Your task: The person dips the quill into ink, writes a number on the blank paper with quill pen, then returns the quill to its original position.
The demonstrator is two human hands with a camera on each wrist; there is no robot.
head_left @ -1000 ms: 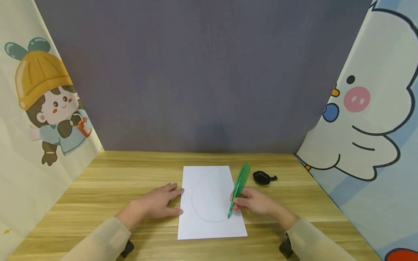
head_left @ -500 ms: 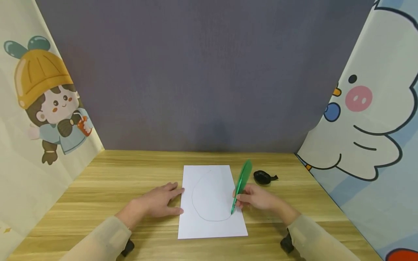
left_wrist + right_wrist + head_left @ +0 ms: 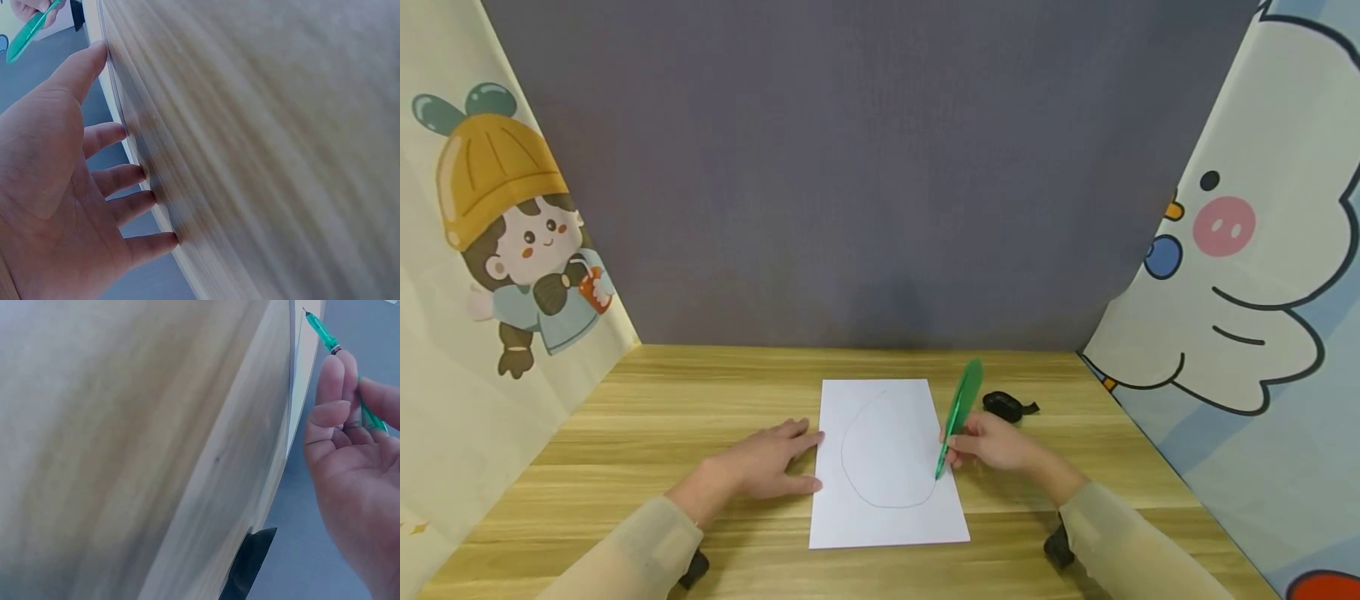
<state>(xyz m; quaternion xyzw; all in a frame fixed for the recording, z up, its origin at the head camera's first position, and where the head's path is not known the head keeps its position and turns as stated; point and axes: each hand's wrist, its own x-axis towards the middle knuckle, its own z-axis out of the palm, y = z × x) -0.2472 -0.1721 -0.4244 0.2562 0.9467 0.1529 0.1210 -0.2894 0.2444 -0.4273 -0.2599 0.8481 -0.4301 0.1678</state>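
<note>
A white sheet of paper (image 3: 887,525) lies on the wooden table, bearing a thin, rounded pencil-like line that is open at its upper right. My right hand (image 3: 992,442) pinches a green pen (image 3: 962,400) with a broad feather-shaped top, its tip on the paper near the right edge. In the right wrist view the pen's clear green barrel (image 3: 322,331) and fine tip stick out past the curled fingers. With fingers spread, my left hand (image 3: 767,462) rests at the paper's left edge, its thumb and index fingertip on the sheet.
A small black object with a short tail (image 3: 1003,407) lies on the table (image 3: 715,392) right of the paper. A grey panel (image 3: 865,183) stands behind the table. Printed cartoon sheets flank both sides.
My right hand has moved the pen up and slightly right along the paper, and the drawn line now curves up on the right. My left hand has stayed in place.
</note>
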